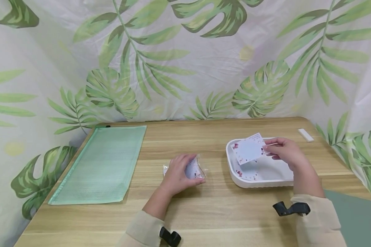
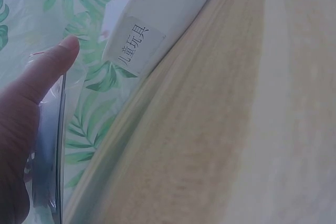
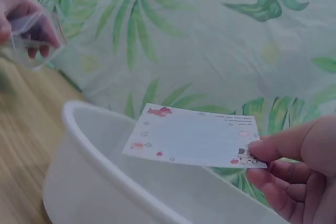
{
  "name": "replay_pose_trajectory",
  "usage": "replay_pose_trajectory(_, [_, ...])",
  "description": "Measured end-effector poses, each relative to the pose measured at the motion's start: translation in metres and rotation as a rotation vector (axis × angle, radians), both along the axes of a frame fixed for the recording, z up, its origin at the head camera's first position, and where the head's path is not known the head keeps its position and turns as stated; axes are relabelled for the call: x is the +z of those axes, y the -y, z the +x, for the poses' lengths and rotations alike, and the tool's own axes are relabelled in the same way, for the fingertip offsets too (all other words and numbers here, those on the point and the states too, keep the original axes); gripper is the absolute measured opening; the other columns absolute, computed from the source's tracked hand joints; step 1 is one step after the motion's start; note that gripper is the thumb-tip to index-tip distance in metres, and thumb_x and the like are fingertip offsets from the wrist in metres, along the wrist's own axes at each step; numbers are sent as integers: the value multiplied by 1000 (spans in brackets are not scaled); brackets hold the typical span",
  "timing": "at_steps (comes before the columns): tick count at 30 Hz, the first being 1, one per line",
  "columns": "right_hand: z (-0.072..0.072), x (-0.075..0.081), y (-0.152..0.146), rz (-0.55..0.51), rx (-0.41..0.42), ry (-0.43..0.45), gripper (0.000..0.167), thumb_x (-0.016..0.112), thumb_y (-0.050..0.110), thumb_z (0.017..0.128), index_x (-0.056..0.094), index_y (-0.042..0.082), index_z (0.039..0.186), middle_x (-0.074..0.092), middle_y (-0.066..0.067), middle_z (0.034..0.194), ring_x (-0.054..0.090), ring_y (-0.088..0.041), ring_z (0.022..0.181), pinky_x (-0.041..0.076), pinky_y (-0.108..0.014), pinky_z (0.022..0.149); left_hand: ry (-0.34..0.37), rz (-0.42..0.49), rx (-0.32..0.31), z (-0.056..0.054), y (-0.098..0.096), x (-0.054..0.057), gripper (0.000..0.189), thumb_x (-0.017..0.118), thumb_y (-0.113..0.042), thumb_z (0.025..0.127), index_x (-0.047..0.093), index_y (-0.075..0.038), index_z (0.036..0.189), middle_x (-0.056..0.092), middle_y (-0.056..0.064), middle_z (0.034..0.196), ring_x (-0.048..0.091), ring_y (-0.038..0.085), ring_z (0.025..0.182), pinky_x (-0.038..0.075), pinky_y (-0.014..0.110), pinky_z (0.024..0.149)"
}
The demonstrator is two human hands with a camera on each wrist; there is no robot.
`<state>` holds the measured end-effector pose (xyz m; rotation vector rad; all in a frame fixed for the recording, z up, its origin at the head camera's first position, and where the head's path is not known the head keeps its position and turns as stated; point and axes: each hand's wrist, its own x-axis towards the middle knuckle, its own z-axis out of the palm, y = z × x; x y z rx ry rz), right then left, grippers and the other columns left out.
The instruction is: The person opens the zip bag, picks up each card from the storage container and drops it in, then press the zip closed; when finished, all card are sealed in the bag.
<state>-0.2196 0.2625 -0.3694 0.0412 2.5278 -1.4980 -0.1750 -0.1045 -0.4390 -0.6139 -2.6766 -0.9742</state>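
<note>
My right hand (image 1: 285,153) pinches a corner of a white note sheet (image 1: 249,149) between thumb and fingers. Small red and pink drawings run around its border, and it hangs over the white plastic tub (image 1: 279,173). Inside the tub lies another printed note sheet (image 1: 247,174), partly covered by the held one in the head view. To the left, my left hand (image 1: 177,176) grips a clear plastic packet (image 1: 195,168) of similar sheets, thumb on the near side. In the left wrist view the packet (image 2: 48,145) appears edge-on beside the thumb.
A mint-green mesh zip pouch (image 1: 102,164) lies at the table's left. Behind the tub, a small white bar (image 1: 305,135) sits near the right edge. A grey-green mat (image 1: 355,216) is at front right. Leaf-print cloth (image 1: 160,61) hangs behind the wooden table (image 1: 216,212).
</note>
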Motion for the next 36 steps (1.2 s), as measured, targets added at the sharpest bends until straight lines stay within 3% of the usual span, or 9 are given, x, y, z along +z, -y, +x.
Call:
replay_pose_trajectory(8, [19, 6, 25, -120, 23, -128, 45, 64, 12, 93, 49, -12, 129, 65, 20, 80, 67, 3, 76, 56, -20, 72, 14, -7, 7, 0, 0, 0, 87, 86, -48, 65, 55, -9, 136, 61, 10, 131, 53, 30, 123, 38, 49, 106])
replay_pose_trajectory(16, [24, 6, 37, -235, -50, -204, 55, 69, 15, 91, 49, -9, 135, 69, 11, 84, 68, -1, 73, 57, -19, 70, 10, 6, 5, 0, -1, 0, 86, 86, -46, 65, 55, -8, 136, 61, 10, 131, 53, 31, 123, 38, 50, 106])
replay_pose_trajectory(20, [26, 7, 47, -260, -15, -206, 52, 68, 10, 91, 49, -11, 135, 68, 13, 80, 68, -1, 71, 57, -18, 69, 3, 2, 8, 0, -1, 0, 86, 86, -47, 65, 55, -8, 136, 61, 10, 130, 53, 31, 123, 38, 50, 106])
replay_pose_trajectory(25, [31, 9, 62, -203, 45, -188, 47, 67, 9, 90, 54, -10, 132, 65, 14, 78, 68, -1, 72, 57, -19, 70, -4, -8, 11, 0, 0, 1, 86, 85, -49, 65, 55, -9, 136, 61, 10, 129, 54, 30, 121, 39, 49, 105])
replay_pose_trajectory(36, [33, 4, 82, -128, 147, -55, 44, 69, 9, 87, 59, -11, 126, 69, 5, 79, 64, -5, 70, 56, -22, 69, -39, -17, 10, 0, 1, 1, 89, 86, -49, 63, 56, -7, 135, 62, 11, 128, 55, 31, 121, 39, 48, 104])
